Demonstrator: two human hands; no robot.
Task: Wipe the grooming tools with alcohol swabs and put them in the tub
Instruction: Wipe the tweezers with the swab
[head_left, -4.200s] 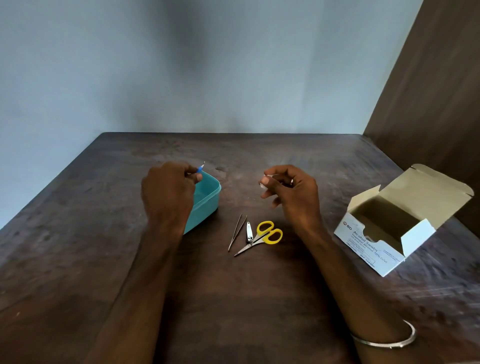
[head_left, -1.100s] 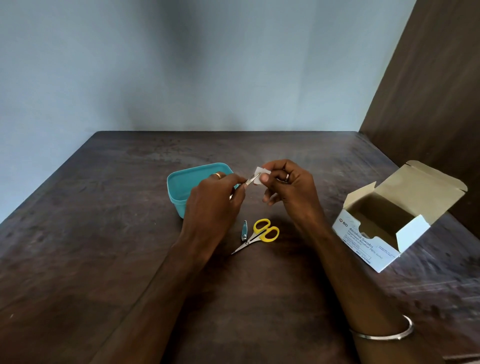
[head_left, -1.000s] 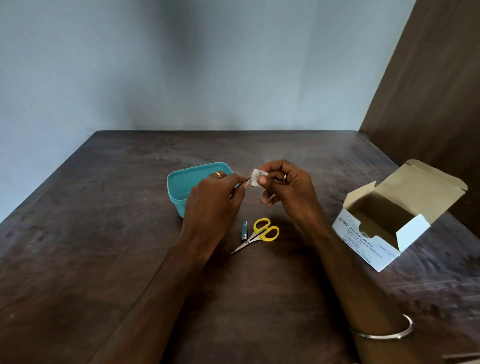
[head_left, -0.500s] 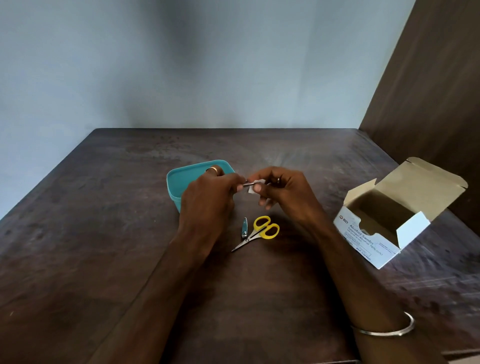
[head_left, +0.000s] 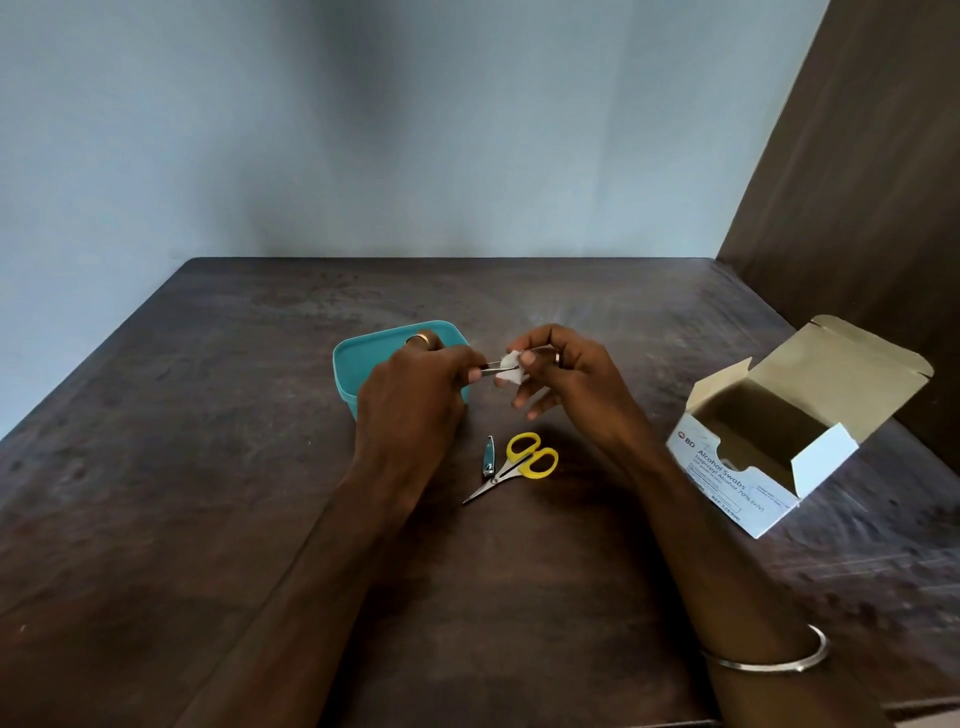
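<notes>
My left hand (head_left: 413, 402) grips thin metal tweezers (head_left: 492, 368), whose tips point right. My right hand (head_left: 566, 382) pinches a small white alcohol swab (head_left: 510, 365) folded around the tweezers' tips. Both hands hover above the table, just right of the teal tub (head_left: 347, 371), which my left hand partly hides; what lies inside cannot be seen. On the table below the hands lie a small nail clipper (head_left: 488, 457) and yellow-handled scissors (head_left: 519, 463), side by side.
An open white cardboard box of alcohol swabs (head_left: 737, 478) stands at the right, flap raised. A dark wooden panel (head_left: 857, 182) rises beyond the table's right edge. A grey wall borders the far side of the dark wooden table (head_left: 208, 467).
About four seconds ago the tweezers lay beside the clipper; now my left hand holds them. In the last second the swab has slid along the tweezers between my right fingers.
</notes>
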